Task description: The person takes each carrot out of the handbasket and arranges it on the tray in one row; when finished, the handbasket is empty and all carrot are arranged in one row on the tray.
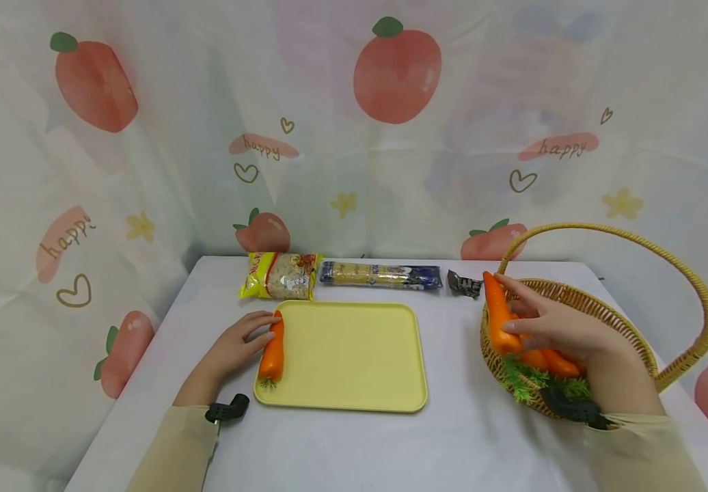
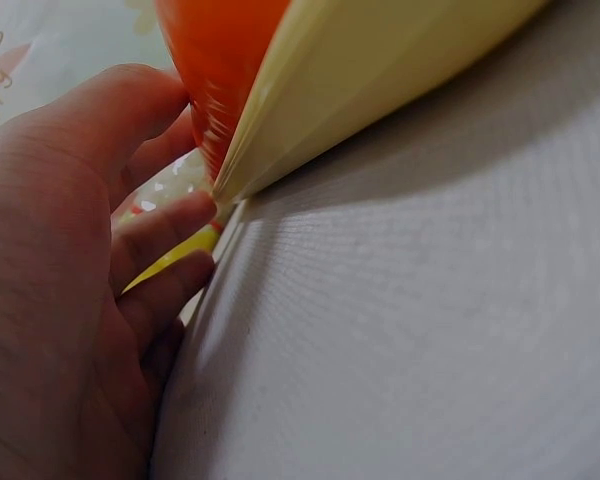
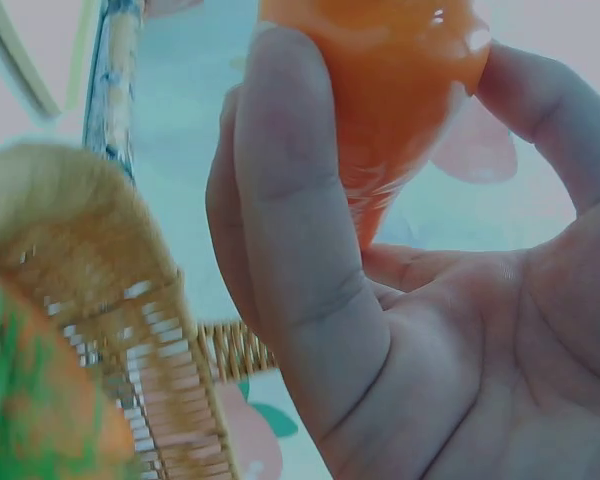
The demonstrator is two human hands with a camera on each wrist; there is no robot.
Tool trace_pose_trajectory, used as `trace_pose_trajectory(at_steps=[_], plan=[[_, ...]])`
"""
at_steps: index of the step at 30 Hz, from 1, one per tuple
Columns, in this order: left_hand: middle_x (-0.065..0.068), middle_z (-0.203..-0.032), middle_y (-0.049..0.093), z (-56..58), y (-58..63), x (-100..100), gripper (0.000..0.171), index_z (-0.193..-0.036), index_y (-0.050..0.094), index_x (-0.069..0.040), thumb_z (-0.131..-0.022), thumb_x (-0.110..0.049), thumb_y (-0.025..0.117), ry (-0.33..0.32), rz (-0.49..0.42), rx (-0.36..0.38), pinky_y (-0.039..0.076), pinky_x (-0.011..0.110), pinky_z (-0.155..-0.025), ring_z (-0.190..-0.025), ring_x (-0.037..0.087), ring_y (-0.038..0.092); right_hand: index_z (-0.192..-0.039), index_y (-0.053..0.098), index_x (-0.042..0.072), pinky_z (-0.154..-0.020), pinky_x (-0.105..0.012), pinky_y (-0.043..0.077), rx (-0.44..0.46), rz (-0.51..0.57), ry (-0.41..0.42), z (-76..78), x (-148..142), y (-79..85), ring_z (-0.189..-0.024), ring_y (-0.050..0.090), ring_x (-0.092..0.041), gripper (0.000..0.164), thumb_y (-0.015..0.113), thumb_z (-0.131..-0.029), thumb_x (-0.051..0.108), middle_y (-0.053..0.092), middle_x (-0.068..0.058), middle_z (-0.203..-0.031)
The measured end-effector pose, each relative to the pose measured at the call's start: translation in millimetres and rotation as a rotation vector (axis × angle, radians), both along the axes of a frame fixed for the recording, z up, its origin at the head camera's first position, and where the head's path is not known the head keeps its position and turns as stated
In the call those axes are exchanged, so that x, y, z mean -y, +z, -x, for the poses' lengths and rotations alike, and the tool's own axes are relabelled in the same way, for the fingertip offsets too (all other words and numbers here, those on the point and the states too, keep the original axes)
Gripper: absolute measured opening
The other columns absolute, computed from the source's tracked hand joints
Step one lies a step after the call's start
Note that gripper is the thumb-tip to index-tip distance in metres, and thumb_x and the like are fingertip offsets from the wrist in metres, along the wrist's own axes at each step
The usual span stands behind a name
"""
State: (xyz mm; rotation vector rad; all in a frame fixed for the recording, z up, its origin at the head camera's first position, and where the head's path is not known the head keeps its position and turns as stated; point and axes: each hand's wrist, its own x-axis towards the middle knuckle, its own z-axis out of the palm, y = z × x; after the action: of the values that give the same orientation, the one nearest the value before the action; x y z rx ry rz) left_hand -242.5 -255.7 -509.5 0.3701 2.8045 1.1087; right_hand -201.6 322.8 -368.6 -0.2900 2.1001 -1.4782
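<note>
An orange carrot [image 1: 273, 352] with a short tuft of green lies along the left side of the yellow tray [image 1: 354, 355]. My left hand [image 1: 237, 345] is beside it with relaxed fingers, fingertips at the carrot's upper part; in the left wrist view, lower fingers [image 2: 170, 235] reach the tray's edge. My right hand [image 1: 560, 324] grips another carrot [image 1: 499, 318] over the left rim of a wicker basket [image 1: 612, 311], tip pointing away. In the right wrist view, thumb and fingers are around that carrot [image 3: 400, 90]. More carrots [image 1: 557, 363] with green tops lie in the basket, partly hidden by the hand.
Behind the tray, a yellow bag of food [image 1: 283, 277], a long pack of noodles [image 1: 381, 275] and a small dark packet [image 1: 463, 284] lie in a row. The basket's tall handle [image 1: 707, 314] arches over the right side. A printed curtain [image 1: 329, 191] stands behind the white table [image 1: 354, 451].
</note>
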Motion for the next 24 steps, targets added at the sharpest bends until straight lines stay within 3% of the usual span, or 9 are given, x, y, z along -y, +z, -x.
trace_pose_trajectory(at_steps=[3,7,13,24], plan=[[0.002,-0.153,0.043,0.7,-0.2,0.3,0.049,-0.137,0.057,-0.036,-0.094,-0.06,0.055,-0.002,0.002,0.0,0.027,0.063,-0.116,-0.144,0.033,0.036,-0.157,-0.002,0.043,-0.082,-0.043,0.058,-0.026,-0.062,-0.006,4.2,10.2,0.7,-0.108,0.061,-0.029,0.093,0.064,-0.096,0.02,0.017,-0.028,-0.156],[0.002,-0.153,0.043,1.1,-2.0,1.1,0.049,-0.136,0.057,-0.037,-0.093,-0.061,0.055,-0.004,-0.001,-0.008,0.028,0.063,-0.115,-0.144,0.033,0.037,-0.157,0.001,0.044,-0.081,-0.04,0.057,-0.058,-0.105,0.012,10.1,26.3,1.5,-0.104,0.061,-0.028,0.093,0.067,-0.095,0.023,0.027,-0.028,-0.15],[0.002,-0.153,0.043,0.4,-2.0,1.1,0.048,-0.137,0.057,-0.037,-0.094,-0.059,0.055,-0.009,-0.01,-0.012,0.028,0.064,-0.115,-0.144,0.034,0.037,-0.157,0.003,0.045,-0.085,-0.038,0.055,-0.026,-0.059,0.045,18.8,54.5,2.0,-0.104,0.064,-0.027,0.093,0.068,-0.094,0.023,0.02,-0.025,-0.158],[0.003,-0.154,0.042,0.7,-2.1,1.6,0.048,-0.136,0.057,-0.037,-0.094,-0.06,0.055,-0.002,-0.019,-0.013,0.027,0.064,-0.116,-0.144,0.034,0.036,-0.157,0.003,0.042,-0.088,-0.041,0.058,0.055,0.043,0.117,39.2,106.7,-14.2,-0.106,0.066,-0.03,0.095,0.068,-0.093,0.017,0.033,-0.026,-0.146]])
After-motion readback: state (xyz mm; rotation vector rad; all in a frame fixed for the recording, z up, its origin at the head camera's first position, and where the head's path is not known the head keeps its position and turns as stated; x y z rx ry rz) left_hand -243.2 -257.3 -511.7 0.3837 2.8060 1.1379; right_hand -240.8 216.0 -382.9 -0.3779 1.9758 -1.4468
